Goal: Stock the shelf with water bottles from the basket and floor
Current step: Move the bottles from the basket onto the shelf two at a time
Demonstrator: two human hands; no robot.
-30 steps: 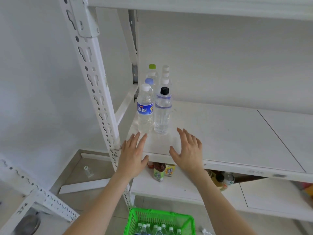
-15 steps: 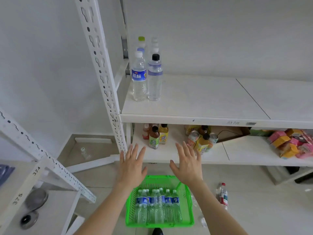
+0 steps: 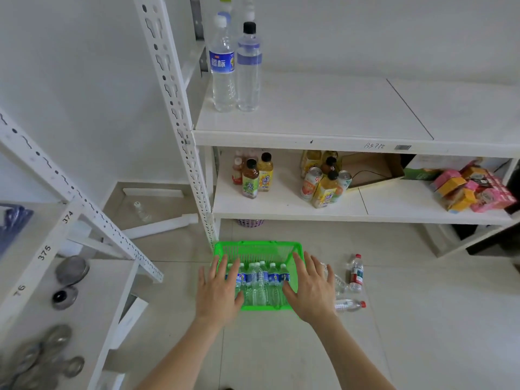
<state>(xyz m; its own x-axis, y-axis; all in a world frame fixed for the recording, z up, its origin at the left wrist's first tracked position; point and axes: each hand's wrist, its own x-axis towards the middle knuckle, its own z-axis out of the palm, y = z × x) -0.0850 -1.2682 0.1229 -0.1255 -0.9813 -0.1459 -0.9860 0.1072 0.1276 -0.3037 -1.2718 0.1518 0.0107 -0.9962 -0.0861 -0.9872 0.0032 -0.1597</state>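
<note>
Side rack (image 3: 42, 249): white, at the far left, numbered 374 and 375 on its edge; round metal pieces (image 3: 71, 270) lay on its shelf.
Wall (image 3: 84, 80): plain white, meeting the floor in a corner.
Floor (image 3: 281, 347): pale tiles; a small clear bottle (image 3: 140, 211) and a white bar (image 3: 160, 226) lay near the corner.
Post (image 3: 174, 108): white perforated upright at the left end of the shelf unit.
Upper shelf (image 3: 323, 114): white boards; water bottles stood upright at its left end, a blue-labelled bottle (image 3: 222, 68) touching a black-capped bottle (image 3: 248, 66), with more behind them.
Lower shelf (image 3: 281, 201): tea bottles (image 3: 254, 175), cans (image 3: 323, 184), a cardboard box (image 3: 371, 170), then pink and yellow packets (image 3: 472, 190).
Basket (image 3: 257, 250): green, on the floor in front of the post, holding a row of water bottles (image 3: 263, 282) side by side.
Left hand (image 3: 218, 291): palm down over the basket's left side, grip released, fingers straight and spread, holding nothing.
Right hand (image 3: 312, 288): palm down over the basket's right side, grip released, fingers spread, holding nothing.
Contact with the bottles: could not be told.
Floor bottles: a red-capped bottle (image 3: 356, 273) and a lying bottle (image 3: 349, 305) just right of the basket.
</note>
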